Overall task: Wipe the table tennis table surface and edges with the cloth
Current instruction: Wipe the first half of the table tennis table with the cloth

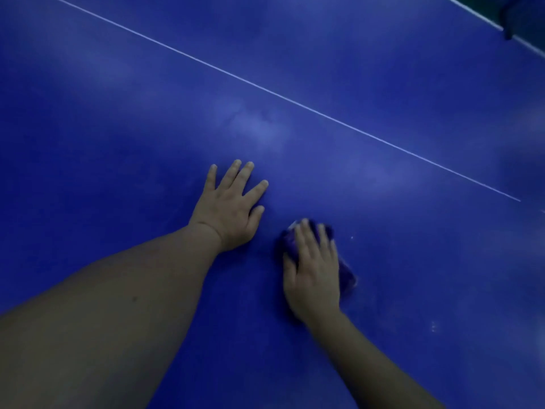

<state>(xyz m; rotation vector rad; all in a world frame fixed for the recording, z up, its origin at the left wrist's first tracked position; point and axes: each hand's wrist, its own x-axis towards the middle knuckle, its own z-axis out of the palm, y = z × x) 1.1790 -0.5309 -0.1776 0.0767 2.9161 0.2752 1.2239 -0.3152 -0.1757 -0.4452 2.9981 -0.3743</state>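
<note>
The blue table tennis table [118, 113] fills nearly the whole view. A thin white line [283, 97] runs across it from upper left to right. My left hand [228, 206] lies flat on the surface with its fingers spread. Just to its right, my right hand [314, 270] presses a crumpled purple cloth [346, 274] onto the table with straight fingers. Most of the cloth is hidden under the palm; it shows only past the fingertips and at the hand's right side.
The table's white edge stripe [528, 44] runs along the top right corner, with a dark object [508, 22] at that edge. A few small white specks [433, 326] lie right of my right forearm.
</note>
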